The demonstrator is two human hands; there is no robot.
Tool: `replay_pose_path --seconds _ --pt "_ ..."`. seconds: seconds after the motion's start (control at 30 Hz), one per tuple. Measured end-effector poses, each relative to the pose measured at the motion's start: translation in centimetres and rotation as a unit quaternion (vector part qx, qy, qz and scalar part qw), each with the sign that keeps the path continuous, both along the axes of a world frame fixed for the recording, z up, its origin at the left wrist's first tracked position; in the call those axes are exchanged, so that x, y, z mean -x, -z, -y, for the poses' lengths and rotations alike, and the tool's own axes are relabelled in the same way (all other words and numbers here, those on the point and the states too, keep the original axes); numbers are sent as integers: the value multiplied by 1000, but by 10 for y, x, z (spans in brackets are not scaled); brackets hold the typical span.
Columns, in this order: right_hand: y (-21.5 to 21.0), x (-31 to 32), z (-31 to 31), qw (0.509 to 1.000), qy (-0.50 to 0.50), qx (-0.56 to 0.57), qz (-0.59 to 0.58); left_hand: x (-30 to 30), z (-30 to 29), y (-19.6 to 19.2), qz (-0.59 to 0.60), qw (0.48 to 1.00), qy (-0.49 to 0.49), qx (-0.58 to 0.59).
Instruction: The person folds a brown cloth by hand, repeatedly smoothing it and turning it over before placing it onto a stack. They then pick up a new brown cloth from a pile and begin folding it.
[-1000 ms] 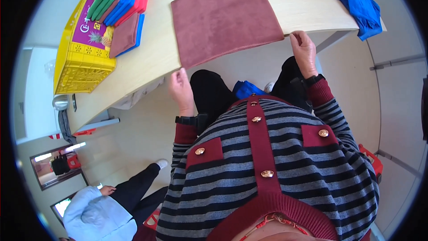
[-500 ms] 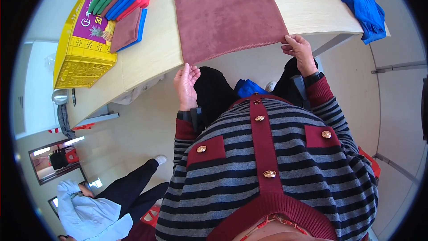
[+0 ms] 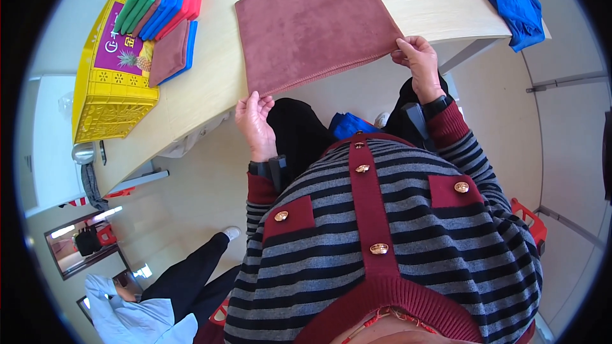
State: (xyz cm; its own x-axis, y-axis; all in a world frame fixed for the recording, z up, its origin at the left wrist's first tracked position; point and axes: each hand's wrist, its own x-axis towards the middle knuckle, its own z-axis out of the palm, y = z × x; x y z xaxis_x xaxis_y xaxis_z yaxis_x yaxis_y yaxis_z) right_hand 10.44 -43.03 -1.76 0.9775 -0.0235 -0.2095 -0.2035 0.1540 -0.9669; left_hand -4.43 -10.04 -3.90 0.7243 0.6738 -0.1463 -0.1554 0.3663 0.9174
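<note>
A brown cloth lies spread on the pale wooden table, its stitched near edge reaching past the table's front. My left hand pinches its near left corner between thumb and fingers. At the near right corner, my right hand grips the cloth the same way. The edge stretches fairly straight between both hands. Left of the cloth, a small folded brown cloth rests on a blue one. Beyond it stands a row of folded green, brown, blue and red cloths.
A yellow plastic basket stands at the table's left end. Crumpled blue fabric hangs over the right end. Blue fabric lies at my lap. A person in a light blue top is at lower left, and a red stool stands at right.
The view has shifted slightly, so the table and cloth appear a little further left. Both hands keep their hold on the cloth's near corners, and the cloth stays spread out.
</note>
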Motion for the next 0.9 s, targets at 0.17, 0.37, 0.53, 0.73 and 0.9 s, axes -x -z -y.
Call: replay_pose_path --seconds 0.17,0.37,0.53,0.73,0.9 --pt "-4 -4 -1 999 -10 9 43 -9 11 -27 9 998 -6 -58" --pt "-8 -12 10 992 -90 -5 87 -7 -7 -22 20 996 48 -78" --pt "-15 -17 10 985 -126 -37 116 -11 -5 -26 49 986 71 -139" --pt "-9 -32 6 968 -153 76 185 -23 -14 -27 12 967 56 -247" --pt "-17 -39 7 949 -149 182 212 -30 -20 -34 -15 937 42 -346"
